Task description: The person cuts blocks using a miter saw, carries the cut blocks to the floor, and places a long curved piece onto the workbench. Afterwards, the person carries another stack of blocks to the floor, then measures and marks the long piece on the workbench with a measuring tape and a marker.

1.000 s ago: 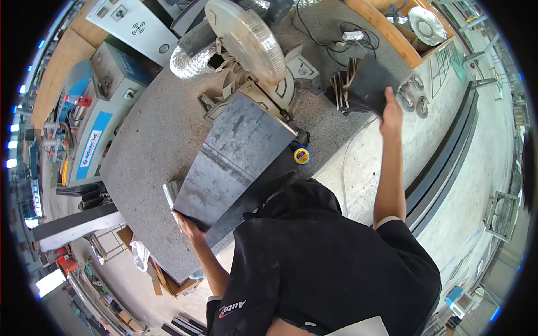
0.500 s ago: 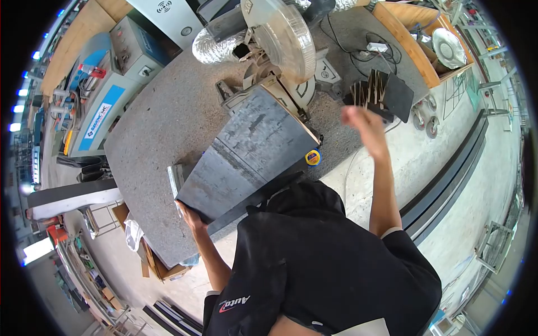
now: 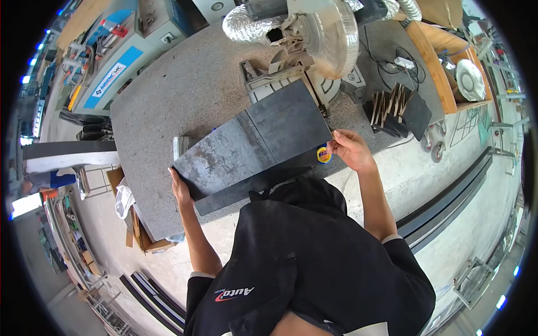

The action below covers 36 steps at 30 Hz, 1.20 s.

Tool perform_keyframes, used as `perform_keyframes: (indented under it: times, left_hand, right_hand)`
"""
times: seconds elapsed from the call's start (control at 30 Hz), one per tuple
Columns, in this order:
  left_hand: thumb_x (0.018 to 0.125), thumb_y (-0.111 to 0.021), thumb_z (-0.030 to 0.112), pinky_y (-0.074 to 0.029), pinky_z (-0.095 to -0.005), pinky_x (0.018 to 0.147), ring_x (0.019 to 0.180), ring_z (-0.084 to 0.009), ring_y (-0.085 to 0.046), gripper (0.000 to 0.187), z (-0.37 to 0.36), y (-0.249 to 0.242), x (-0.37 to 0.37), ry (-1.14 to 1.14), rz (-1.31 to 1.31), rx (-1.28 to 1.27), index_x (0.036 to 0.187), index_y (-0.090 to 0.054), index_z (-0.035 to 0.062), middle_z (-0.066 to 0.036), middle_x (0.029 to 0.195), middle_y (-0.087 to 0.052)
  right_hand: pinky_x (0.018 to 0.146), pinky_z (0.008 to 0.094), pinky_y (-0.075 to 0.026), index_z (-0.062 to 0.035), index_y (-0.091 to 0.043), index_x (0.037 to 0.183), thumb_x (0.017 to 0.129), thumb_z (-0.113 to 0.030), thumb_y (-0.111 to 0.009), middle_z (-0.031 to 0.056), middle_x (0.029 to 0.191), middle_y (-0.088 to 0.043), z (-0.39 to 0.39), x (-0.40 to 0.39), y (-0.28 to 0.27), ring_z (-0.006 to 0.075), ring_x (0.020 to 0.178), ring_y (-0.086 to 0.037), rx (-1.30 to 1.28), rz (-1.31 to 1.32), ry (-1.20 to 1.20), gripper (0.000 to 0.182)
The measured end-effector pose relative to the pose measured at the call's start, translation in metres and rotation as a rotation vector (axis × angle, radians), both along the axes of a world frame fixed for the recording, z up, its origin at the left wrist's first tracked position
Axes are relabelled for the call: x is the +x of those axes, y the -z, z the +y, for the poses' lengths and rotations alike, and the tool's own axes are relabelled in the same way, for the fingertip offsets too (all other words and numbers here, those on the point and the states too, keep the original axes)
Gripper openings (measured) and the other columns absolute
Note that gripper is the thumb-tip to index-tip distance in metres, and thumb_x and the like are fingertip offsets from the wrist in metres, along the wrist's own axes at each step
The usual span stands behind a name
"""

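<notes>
A long dark grey panel (image 3: 224, 151) with scuffed patches and a line across it lies slanted in front of the miter saw (image 3: 330, 47). My left hand (image 3: 180, 189) grips its left end, thumb side along the edge. At the opposite end, the fingers of my right hand (image 3: 353, 151) pinch the panel's right corner. A second dark strip (image 3: 252, 191) shows beneath the panel's near side, close to my apron. Just left of my right hand sits a yellow and blue tape measure (image 3: 324, 155).
Dark cut pieces with light edges (image 3: 399, 109) are stacked at the right of the grey worktable (image 3: 151, 123). A wooden box (image 3: 434, 70) holds a metal bowl (image 3: 469, 80). A cable (image 3: 378, 61) lies behind the stack. A grey-blue machine (image 3: 115, 73) stands left.
My right hand has come down from near the stacked pieces and taken hold of the panel's right corner. The panel now lies more level across the view, with my left hand still on it.
</notes>
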<state>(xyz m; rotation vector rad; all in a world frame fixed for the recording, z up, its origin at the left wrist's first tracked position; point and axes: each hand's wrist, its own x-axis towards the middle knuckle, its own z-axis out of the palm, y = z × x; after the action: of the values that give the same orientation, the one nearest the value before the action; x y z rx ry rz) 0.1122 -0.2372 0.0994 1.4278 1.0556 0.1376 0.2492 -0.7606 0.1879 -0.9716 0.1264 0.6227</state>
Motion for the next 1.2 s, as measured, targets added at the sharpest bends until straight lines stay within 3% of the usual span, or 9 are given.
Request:
perform_keyframes:
  times: [0.33,0.4,0.43,0.5,0.7,0.77,0.87,1.03,1.2]
  left_hand:
    - [0.091,-0.044,0.073,-0.026,-0.0338,0.114,0.136,-0.0257,-0.037,0.101,-0.009,-0.031,0.009,-0.049,-0.031,0.054,0.148,-0.030,-0.0090,-0.017,0.152,-0.035]
    - [0.091,-0.045,0.072,-0.036,-0.0308,0.104,0.120,-0.0209,-0.048,0.095,0.018,-0.028,0.011,-0.024,-0.040,0.238,0.138,-0.046,-0.0107,-0.015,0.133,-0.053]
    - [0.091,-0.045,0.072,-0.036,-0.0308,0.104,0.120,-0.0209,-0.048,0.095,0.028,-0.032,0.013,-0.040,-0.037,0.237,0.138,-0.046,-0.0107,-0.015,0.133,-0.053]
    - [0.095,-0.044,0.068,-0.045,-0.0320,0.080,0.085,-0.0162,-0.052,0.084,0.049,-0.043,0.018,-0.085,0.109,0.384,0.103,-0.064,-0.0125,-0.007,0.090,-0.062]
    - [0.094,-0.046,0.068,-0.043,-0.0333,0.070,0.072,-0.0144,-0.047,0.079,0.098,-0.070,-0.008,-0.257,-0.069,0.466,0.091,-0.066,-0.0080,-0.002,0.075,-0.055]
    - [0.094,-0.045,0.070,-0.046,-0.0330,0.078,0.082,-0.0174,-0.055,0.082,0.114,-0.070,-0.028,-0.338,-0.051,0.541,0.104,-0.066,-0.0093,-0.008,0.089,-0.063]
    - [0.092,-0.041,0.073,-0.042,-0.0335,0.102,0.119,-0.0256,-0.055,0.095,0.118,-0.079,-0.056,-0.488,-0.188,0.334,0.139,-0.044,-0.0092,-0.017,0.137,-0.053]
    - [0.091,-0.038,0.075,-0.036,-0.0362,0.108,0.128,-0.0287,-0.048,0.097,0.113,-0.080,-0.100,-0.702,-0.220,0.234,0.147,-0.036,-0.0046,-0.016,0.146,-0.045]
    - [0.092,-0.037,0.074,-0.031,-0.0363,0.111,0.133,-0.0284,-0.042,0.095,0.102,-0.063,-0.142,-0.735,-0.225,0.160,0.150,-0.032,-0.0013,-0.014,0.151,-0.039]
  right_hand:
    - [0.081,0.0327,-0.051,0.0012,-0.066,0.108,0.102,-0.036,-0.048,0.0108,0.090,-0.071,0.020,0.002,-0.005,0.0196,0.084,-0.065,0.018,0.098,0.072,0.041]
    - [0.080,0.0314,-0.050,0.0024,-0.065,0.115,0.101,-0.044,-0.049,0.0099,0.102,-0.070,0.017,0.009,0.003,0.0184,0.089,-0.065,-0.614,-0.045,0.042,0.051]
    - [0.080,0.0314,-0.050,0.0024,-0.065,0.115,0.101,-0.044,-0.049,0.0099,0.102,-0.070,0.014,0.010,0.010,0.0184,0.089,-0.065,-0.615,-0.049,0.026,0.051]
    - [0.083,0.0324,-0.051,0.0021,-0.065,0.119,0.099,-0.043,-0.054,0.0102,0.102,-0.071,0.005,0.013,0.032,0.0197,0.091,-0.067,-0.972,-0.238,-0.059,0.051]
    - [0.087,0.0355,-0.051,0.0040,-0.066,0.114,0.090,-0.037,-0.070,0.0203,0.104,-0.071,-0.012,-0.011,0.113,0.0287,0.095,-0.069,-1.307,-0.650,-0.114,0.048]
    - [0.087,0.0391,-0.051,0.0022,-0.068,0.110,0.085,-0.043,-0.073,0.0218,0.101,-0.070,0.010,-0.017,0.117,0.0341,0.094,-0.067,-1.253,-0.654,-0.057,0.051]
    - [0.094,0.0511,-0.044,-0.0010,-0.070,0.105,0.079,-0.062,-0.070,0.0214,0.097,-0.065,0.043,-0.023,0.114,0.0415,0.102,-0.058,-1.683,-0.715,-0.081,0.066]
    - [0.095,0.0516,-0.042,-0.0009,-0.071,0.106,0.079,-0.068,-0.064,0.0222,0.099,-0.064,0.072,-0.006,0.120,0.0432,0.102,-0.057,-1.946,-0.678,-0.138,0.073]
    - [0.090,0.0429,-0.050,-0.0004,-0.068,0.111,0.085,-0.054,-0.066,0.0206,0.117,-0.065,0.059,0.040,0.128,0.0338,0.103,-0.064,-1.640,-0.163,-0.642,0.059]
